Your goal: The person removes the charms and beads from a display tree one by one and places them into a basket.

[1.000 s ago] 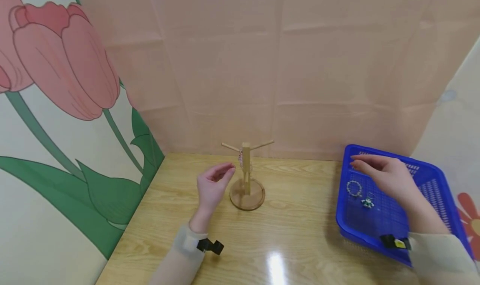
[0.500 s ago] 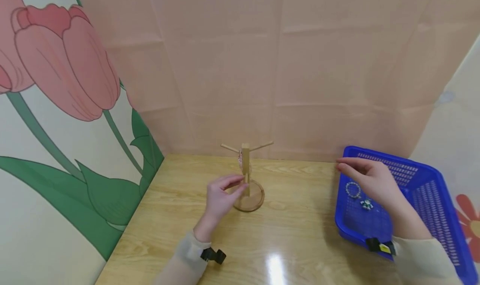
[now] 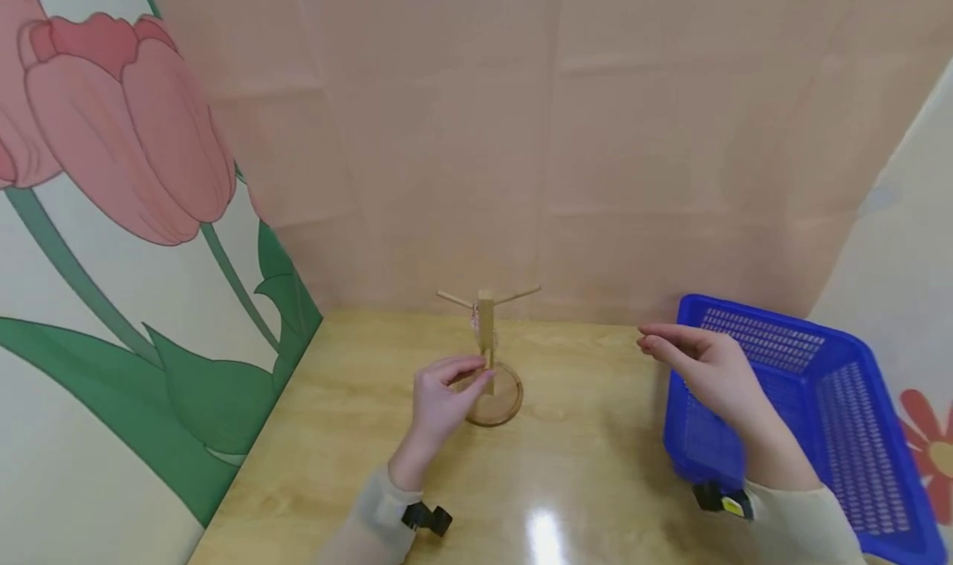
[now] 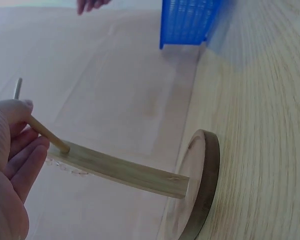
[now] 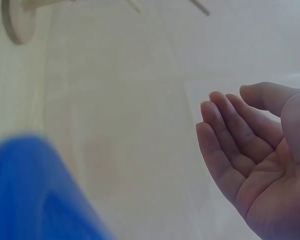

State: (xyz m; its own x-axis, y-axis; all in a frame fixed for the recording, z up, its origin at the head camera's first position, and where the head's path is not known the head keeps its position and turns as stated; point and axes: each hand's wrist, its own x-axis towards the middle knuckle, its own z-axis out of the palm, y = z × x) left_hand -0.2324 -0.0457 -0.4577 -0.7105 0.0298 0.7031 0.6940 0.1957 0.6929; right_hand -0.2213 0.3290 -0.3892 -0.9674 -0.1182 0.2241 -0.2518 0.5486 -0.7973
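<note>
A wooden jewelry stand, with a round base and thin pegs, stands upright on the table. My left hand is at its near side; in the left wrist view, thumb and fingers pinch a peg that juts from the post. A pinkish beaded bracelet hangs beside the post, partly hidden by it. Off to the right, my right hand hovers over the left rim of a blue basket. In the right wrist view its fingers are loosely bent and nothing lies in the palm.
The wood-grain table runs back to a pink cloth backdrop. A tulip-painted panel borders the left side, and a flower-printed panel stands behind the basket at right.
My left hand has moved right and down from beside the stand onto its front peg. The right hand has drifted left across the basket, covering the jewelry seen inside earlier.
</note>
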